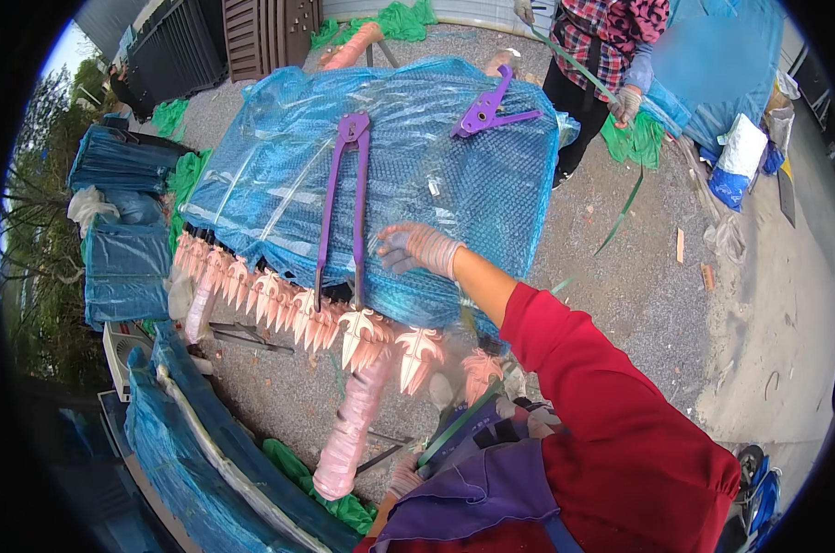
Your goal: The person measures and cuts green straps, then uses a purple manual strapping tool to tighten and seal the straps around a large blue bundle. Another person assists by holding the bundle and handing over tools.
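Note:
My right hand (420,249), in a thin pale glove, hovers over or rests on a large bundle in blue bubble wrap (408,166); its fingers are stretched toward the left. Low by my body, my left hand (403,476) is closed around a green strap (454,426), its fingers partly hidden. Left of my right hand lies a purple long-handled strapping sealer (360,198), handles toward me. Farther back on the wrap sits a purple strapping tensioner (493,108). Copper-pink spear-shaped finials (357,336) stick out along the bundle's near edge.
A leg wrapped in pink film (353,424) stands below the bundle. Across from me, a person in a checked shirt (606,41) holds a green strap (578,60) in gloved hands. Blue-wrapped bundles (127,267) stand left; a white and blue sack (738,161) lies right.

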`<state>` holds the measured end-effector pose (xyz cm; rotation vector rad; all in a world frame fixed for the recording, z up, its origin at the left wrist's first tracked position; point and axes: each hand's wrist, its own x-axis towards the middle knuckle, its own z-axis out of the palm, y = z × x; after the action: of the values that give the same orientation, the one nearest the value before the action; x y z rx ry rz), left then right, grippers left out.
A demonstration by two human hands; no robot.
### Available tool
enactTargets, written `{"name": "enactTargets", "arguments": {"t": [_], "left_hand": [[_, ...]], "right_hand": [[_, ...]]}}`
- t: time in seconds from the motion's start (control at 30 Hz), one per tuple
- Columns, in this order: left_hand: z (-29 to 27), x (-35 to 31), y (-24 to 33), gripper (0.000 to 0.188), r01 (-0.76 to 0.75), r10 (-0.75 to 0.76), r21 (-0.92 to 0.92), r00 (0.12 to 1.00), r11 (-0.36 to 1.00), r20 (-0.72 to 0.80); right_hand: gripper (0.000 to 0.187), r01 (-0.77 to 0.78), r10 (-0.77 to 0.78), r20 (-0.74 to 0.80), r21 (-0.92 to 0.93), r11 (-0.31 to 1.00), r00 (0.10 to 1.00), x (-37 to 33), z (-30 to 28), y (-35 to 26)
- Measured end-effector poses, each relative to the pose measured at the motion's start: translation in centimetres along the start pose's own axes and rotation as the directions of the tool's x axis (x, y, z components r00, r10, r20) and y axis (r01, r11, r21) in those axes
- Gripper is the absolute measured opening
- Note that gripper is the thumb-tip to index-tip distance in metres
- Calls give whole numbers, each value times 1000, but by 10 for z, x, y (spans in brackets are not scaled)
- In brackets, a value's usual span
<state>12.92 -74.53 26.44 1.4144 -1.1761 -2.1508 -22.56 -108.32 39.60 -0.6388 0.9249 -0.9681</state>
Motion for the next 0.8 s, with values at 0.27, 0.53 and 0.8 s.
{"name": "enactTargets", "arguments": {"t": [0.27,0.53,0.8], "left_hand": [[27,-98,24,34,-7,128,383,948,924,-292],[-21,-159,-59,16,66,-92,-64,793,996,-602],[-87,-136,-105,18,105,63,110,377,988,-924]], "right_hand": [[31,181,-109,-574,69,981,812,-196,-176,75],[16,-373,459,-712,290,882,532,-294,-234,286],[19,-573,430,-406,-356,738,806,-238,-126,368]]}}
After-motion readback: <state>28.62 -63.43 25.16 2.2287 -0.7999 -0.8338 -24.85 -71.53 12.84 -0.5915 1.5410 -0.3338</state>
